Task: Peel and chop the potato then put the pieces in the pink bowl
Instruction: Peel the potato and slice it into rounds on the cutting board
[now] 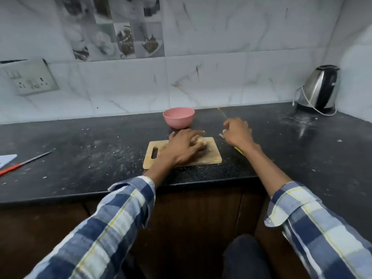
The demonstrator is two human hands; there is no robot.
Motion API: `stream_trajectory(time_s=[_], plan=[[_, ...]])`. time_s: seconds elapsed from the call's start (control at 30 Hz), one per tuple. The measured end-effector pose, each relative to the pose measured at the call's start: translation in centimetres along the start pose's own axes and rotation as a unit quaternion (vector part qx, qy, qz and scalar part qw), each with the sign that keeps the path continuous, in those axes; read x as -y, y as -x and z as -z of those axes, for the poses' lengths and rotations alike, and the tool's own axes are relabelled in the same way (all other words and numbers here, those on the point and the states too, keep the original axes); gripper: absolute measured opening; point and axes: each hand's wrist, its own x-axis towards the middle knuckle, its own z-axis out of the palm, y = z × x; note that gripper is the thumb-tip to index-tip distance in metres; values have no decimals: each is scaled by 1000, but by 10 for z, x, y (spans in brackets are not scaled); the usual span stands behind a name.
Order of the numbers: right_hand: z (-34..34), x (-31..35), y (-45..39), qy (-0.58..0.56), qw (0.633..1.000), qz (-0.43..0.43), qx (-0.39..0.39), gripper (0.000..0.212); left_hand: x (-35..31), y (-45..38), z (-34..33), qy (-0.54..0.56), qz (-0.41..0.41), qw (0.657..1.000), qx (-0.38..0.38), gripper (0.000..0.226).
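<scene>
A pale brown potato (199, 142) lies on the wooden cutting board (213, 156) in the middle of the black counter. My left hand (182, 147) covers it, fingers curled over its top, so most of the potato is hidden. My right hand (237, 132) is just right of the board, gripping a peeler (221, 135); its metal tip shows at the fingers and its yellow handle pokes out under the wrist. The pink bowl (178, 117) stands behind the board, near the wall.
A red-handled knife (26, 161) lies at the far left beside a white sheet (7, 159). A steel kettle (320, 88) with its cord stands in the back right corner. The counter (100, 150) is speckled with crumbs. A wall socket (30, 78) sits at left.
</scene>
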Motion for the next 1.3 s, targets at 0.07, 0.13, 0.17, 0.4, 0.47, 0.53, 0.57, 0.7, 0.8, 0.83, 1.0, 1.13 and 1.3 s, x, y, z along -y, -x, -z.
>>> stream_trajectory(time_s=[0.07, 0.13, 0.17, 0.4, 0.47, 0.53, 0.57, 0.7, 0.8, 0.83, 1.0, 1.13, 1.3], plan=[[0, -7, 10, 40, 997, -53, 25, 41, -6, 7, 1, -4, 8, 1000, 13, 43], [-7, -17, 18, 80, 991, -95, 47, 44, -9, 12, 2, -15, 15, 1000, 12, 37], [-12, -19, 21, 91, 988, -110, 55, 44, -8, 11, 1, -16, 13, 1000, 13, 36], [-35, -16, 28, 82, 986, -145, 6, 37, 18, 12, 3, 80, 33, 995, -49, 50], [-40, -2, 29, 46, 990, -113, -67, 32, 26, 16, 1, 146, 67, 984, -73, 59], [-46, 12, 32, 3, 988, -42, -148, 26, 30, 16, -1, 162, 64, 981, -83, 61], [-50, 18, 33, -16, 985, -5, -169, 28, 32, 15, -2, 156, 56, 983, -82, 61], [-69, 32, 38, -86, 973, 101, -192, 28, 36, 13, -6, 130, 34, 988, -82, 59], [-71, 32, 35, -108, 971, 114, -178, 17, 39, 12, -9, 124, 18, 988, -85, 58], [-71, 32, 34, -110, 973, 118, -168, 16, 40, 11, -9, 131, 14, 988, -86, 58], [-72, 34, 37, -91, 968, 158, -171, 17, 43, 10, -9, 175, 22, 979, -101, 56], [-74, 31, 32, -100, 972, 145, -153, 16, 42, 12, -6, 231, 48, 966, -105, 49], [-75, 29, 32, -113, 976, 117, -143, 11, 44, 11, -7, 281, 90, 950, -98, 77]])
